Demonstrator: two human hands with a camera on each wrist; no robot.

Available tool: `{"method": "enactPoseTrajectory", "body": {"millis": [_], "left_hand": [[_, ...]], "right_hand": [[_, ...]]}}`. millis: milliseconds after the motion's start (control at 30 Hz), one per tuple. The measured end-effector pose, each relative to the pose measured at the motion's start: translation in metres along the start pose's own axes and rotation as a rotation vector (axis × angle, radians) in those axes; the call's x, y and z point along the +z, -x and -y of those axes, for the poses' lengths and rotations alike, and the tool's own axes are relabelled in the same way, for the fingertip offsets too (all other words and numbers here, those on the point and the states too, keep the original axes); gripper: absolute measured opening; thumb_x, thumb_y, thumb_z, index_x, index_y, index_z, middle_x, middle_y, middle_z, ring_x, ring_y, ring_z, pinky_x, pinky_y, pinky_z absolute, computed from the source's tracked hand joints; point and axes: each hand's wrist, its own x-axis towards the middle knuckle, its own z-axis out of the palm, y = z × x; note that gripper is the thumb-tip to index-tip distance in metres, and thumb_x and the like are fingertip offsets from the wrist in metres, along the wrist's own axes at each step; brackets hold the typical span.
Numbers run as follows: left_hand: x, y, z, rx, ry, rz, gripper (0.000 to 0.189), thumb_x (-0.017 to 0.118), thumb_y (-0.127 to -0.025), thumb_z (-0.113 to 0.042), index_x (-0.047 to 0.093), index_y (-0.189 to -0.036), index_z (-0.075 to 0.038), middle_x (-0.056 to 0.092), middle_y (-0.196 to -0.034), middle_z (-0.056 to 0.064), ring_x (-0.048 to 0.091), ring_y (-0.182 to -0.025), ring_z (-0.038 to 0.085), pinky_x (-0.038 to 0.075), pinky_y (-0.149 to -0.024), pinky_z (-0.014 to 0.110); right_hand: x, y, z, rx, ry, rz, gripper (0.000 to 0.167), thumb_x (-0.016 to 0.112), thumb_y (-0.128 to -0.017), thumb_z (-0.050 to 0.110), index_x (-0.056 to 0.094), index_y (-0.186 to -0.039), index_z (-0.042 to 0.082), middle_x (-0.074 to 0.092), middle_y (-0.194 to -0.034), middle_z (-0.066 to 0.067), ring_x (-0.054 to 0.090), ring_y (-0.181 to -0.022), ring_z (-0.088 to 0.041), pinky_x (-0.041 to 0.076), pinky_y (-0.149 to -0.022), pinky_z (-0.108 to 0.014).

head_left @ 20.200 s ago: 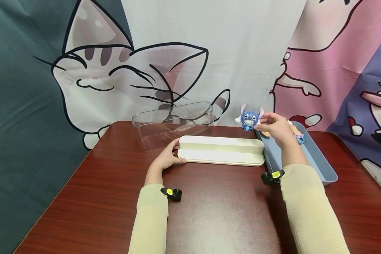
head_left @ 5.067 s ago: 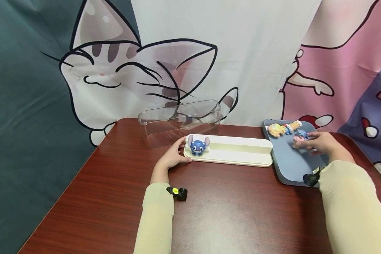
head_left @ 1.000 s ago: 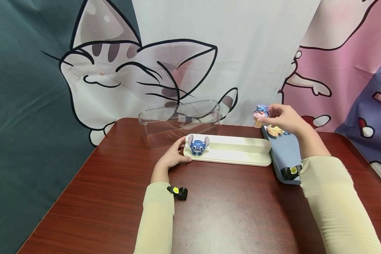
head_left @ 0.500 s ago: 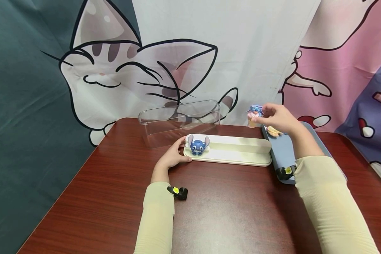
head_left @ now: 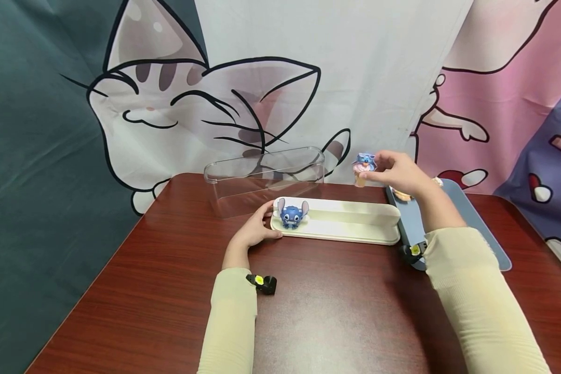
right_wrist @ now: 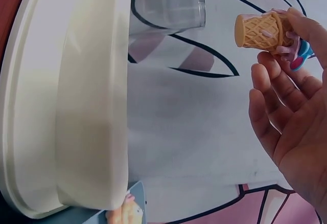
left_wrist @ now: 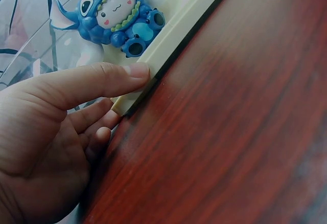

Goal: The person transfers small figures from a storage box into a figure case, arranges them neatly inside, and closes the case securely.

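My left hand (head_left: pixel 251 231) holds the left end of a cream stepped display base (head_left: pixel 346 231); in the left wrist view the thumb lies on its edge, the fingers against its end. A big-eared blue figurine (head_left: pixel 292 216) sits on that end, and up close its white face shows inside a blue hood (left_wrist: pixel 116 17). Pinched between thumb and fingers of my right hand (head_left: pixel 399 171) is a small blue and pink figurine (head_left: pixel 364 165) on an ice cream cone. It hangs in the air above the base's right half, its waffle cone (right_wrist: pixel 260 31) showing in the right wrist view.
Behind the base stands a clear plastic cover (head_left: pixel 266 184). A blue-grey tray (head_left: pixel 477 221) lies right of the base, partly hidden by my right arm, with a yellowish figurine (head_left: pixel 400 195) inside. A cartoon cat cloth (head_left: pixel 383 78) hangs behind the brown table (head_left: pixel 308 311).
My right hand has taken the ice cream cone figurine from the tray and carried it left over the base. The big-eared figurine, earlier held in the air, sits on the base. My left hand stays.
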Motion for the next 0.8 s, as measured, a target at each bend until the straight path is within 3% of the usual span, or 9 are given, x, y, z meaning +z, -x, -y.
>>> {"method": "enactPoseTrajectory", "body": {"millis": [300, 567, 800], "left_hand": [[0.0, 0.0, 0.001, -0.005, -0.005, -0.002, 0.093, 0.08, -0.069, -0.004, 0.026, -0.145, -0.012, 0.038, -0.138, 0.012, 0.038, -0.123, 0.026, 0.031, -0.102, 0.041], [-0.001, 0.002, -0.002, -0.007, 0.009, 0.01, 0.094, 0.079, -0.07, -0.003, 0.024, -0.146, -0.012, 0.037, -0.139, 0.014, 0.036, -0.125, 0.027, 0.03, -0.103, 0.042], [-0.004, 0.017, -0.032, -0.009, 0.011, 0.035, 0.09, 0.074, -0.073, 0.002, 0.021, -0.145, -0.002, 0.034, -0.139, 0.021, 0.035, -0.125, 0.033, 0.029, -0.103, 0.045]], "right_hand": [[0.009, -0.001, 0.012, -0.029, -0.057, -0.009, 0.032, 0.074, -0.079, 0.025, 0.057, -0.093, 0.002, 0.057, -0.08, -0.006, 0.047, -0.076, -0.019, 0.04, -0.061, -0.027], [0.016, -0.005, 0.018, -0.045, -0.062, 0.012, 0.035, 0.075, -0.078, 0.03, 0.057, -0.093, 0.004, 0.057, -0.081, -0.007, 0.048, -0.078, -0.021, 0.04, -0.063, -0.03], [0.023, -0.007, 0.021, -0.074, -0.094, 0.017, 0.031, 0.076, -0.077, 0.025, 0.059, -0.093, 0.003, 0.058, -0.08, -0.007, 0.049, -0.076, -0.021, 0.041, -0.063, -0.029]]}}
